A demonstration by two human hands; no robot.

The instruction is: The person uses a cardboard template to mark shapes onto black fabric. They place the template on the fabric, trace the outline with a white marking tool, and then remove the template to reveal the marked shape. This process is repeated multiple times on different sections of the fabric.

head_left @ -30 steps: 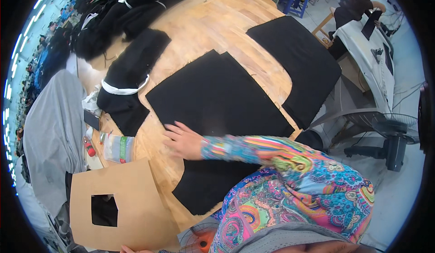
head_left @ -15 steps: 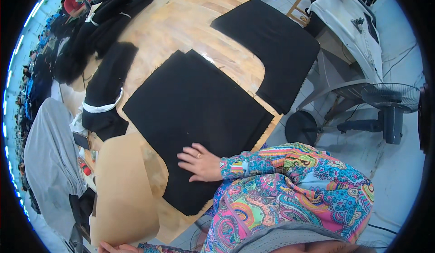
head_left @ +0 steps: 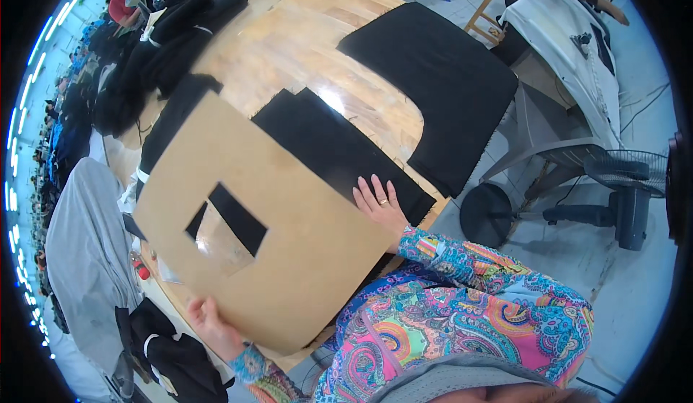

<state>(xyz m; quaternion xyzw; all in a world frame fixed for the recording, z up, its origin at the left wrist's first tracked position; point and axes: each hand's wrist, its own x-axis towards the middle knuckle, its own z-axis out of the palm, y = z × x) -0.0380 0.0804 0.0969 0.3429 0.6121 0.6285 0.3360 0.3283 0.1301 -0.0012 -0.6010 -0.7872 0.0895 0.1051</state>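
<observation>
A large tan card pattern piece point(head_left: 289, 208) with a four-sided cut-out lies over a black fabric panel point(head_left: 332, 147) on the wooden table. Black cloth and some bare wood show through the cut-out. My right hand point(head_left: 381, 204) rests at the pattern's right edge, its spread fingers over the black panel. At the lower left edge of the pattern is my left hand point(head_left: 216, 327), fingers loosely bent and apart, with no clear grip on the card. A second black fabric panel point(head_left: 451, 93) with a curved inner edge lies farther right.
Rolled black cloth bundles point(head_left: 173, 38) lie along the table's far left. A grey cloth point(head_left: 83, 259) drapes something at left, near a small red object point(head_left: 141, 267). A dark fan point(head_left: 626, 194) stands to the right, below a white-covered surface point(head_left: 567, 38).
The pattern piece has come from the lower left onto the nearer black panel. My left hand has moved up and right; my right hand has slid up and right across the fabric.
</observation>
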